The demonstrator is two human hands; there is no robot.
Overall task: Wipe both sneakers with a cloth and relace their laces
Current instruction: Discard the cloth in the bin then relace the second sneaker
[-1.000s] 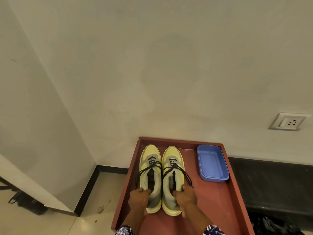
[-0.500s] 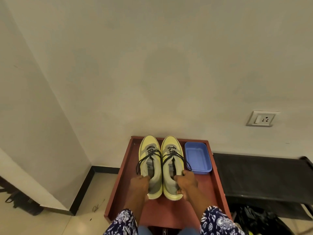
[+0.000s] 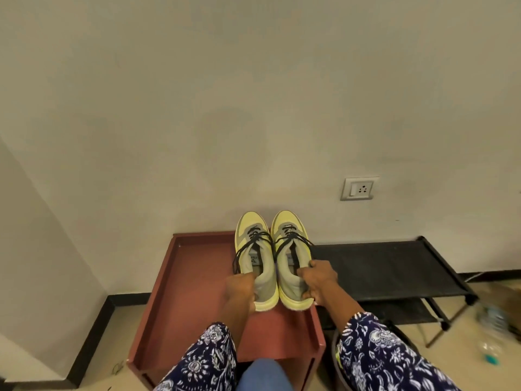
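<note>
- Head view: left hand (image 3: 239, 289) grips the heel of the left sneaker (image 3: 255, 258);
- right hand (image 3: 317, 280) grips the right sneaker (image 3: 291, 255); both over the red surface (image 3: 186, 292)

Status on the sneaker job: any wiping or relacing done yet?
Nothing done that shows. In hand: the left hand grips the left sneaker at its heel and the right hand grips the right sneaker, both over the red tray. The black laces hang loose. No cloth in view. Left: wiping both, relacing both.
</note>
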